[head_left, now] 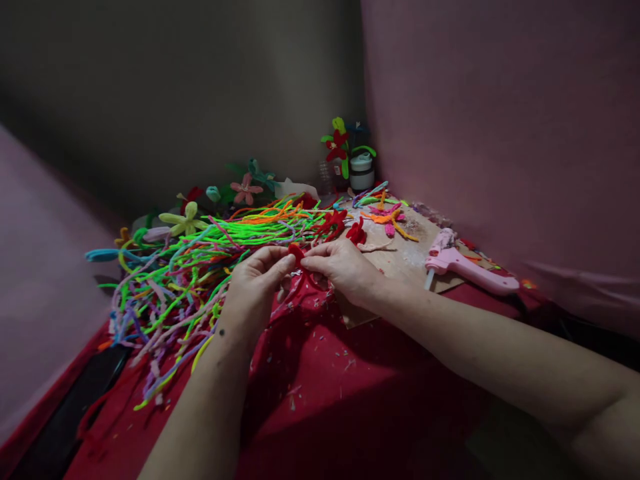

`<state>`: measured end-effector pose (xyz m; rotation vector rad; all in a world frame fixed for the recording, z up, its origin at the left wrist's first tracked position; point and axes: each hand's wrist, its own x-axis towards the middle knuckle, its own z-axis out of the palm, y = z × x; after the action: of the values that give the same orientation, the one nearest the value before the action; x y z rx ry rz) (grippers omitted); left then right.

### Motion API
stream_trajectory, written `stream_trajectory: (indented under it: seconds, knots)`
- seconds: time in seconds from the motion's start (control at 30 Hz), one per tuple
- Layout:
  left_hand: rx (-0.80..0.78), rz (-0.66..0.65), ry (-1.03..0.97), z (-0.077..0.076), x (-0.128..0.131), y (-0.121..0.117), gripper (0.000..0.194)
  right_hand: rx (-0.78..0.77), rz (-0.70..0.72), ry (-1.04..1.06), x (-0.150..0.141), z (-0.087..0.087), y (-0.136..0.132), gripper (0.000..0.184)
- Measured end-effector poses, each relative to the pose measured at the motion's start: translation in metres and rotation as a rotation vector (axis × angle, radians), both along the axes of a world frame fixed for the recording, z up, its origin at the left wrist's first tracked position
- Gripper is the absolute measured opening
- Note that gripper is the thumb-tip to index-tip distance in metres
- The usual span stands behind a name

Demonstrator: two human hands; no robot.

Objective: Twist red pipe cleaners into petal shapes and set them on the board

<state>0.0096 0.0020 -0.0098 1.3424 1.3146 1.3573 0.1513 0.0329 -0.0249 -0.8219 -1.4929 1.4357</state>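
Note:
Between both hands is a bent red pipe cleaner (295, 253), its loop rising above the fingertips. My left hand (261, 273) pinches it between thumb and forefinger. From the other side, my right hand (340, 265) pinches the same piece, fingers curled. A red strand hangs below the fingers, partly lost against the red cloth. Just beyond the hands lie red pipe-cleaner flower pieces (357, 232). To the left of my left hand spreads a big pile of coloured pipe cleaners (200, 263), mostly green, orange, pink and purple.
A pink glue gun (467, 267) rests at the right on a cardboard sheet (410, 243). An orange and pink flower (389, 217) lies on the cardboard. Finished flowers (245, 189) and a white lidded jar (362, 172) stand at the back. Scraps litter the red cloth (320, 400).

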Motion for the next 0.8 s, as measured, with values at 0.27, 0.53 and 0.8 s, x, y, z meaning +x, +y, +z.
stream_trajectory:
  seconds: [0.27,0.53,0.8]
  knots:
    - [0.041,-0.035,0.003,-0.007,0.004,0.000,0.016,0.409,-0.120,-0.339,0.001,0.000,-0.004,0.026]
    - [0.049,0.015,0.094,-0.008,0.016,-0.005,0.013,0.522,-0.247,-0.466,-0.005,-0.005,-0.007,0.022]
    - [-0.020,-0.045,0.208,-0.008,0.004,0.000,0.018,0.518,-0.267,-0.522,-0.004,-0.004,-0.009,0.020]
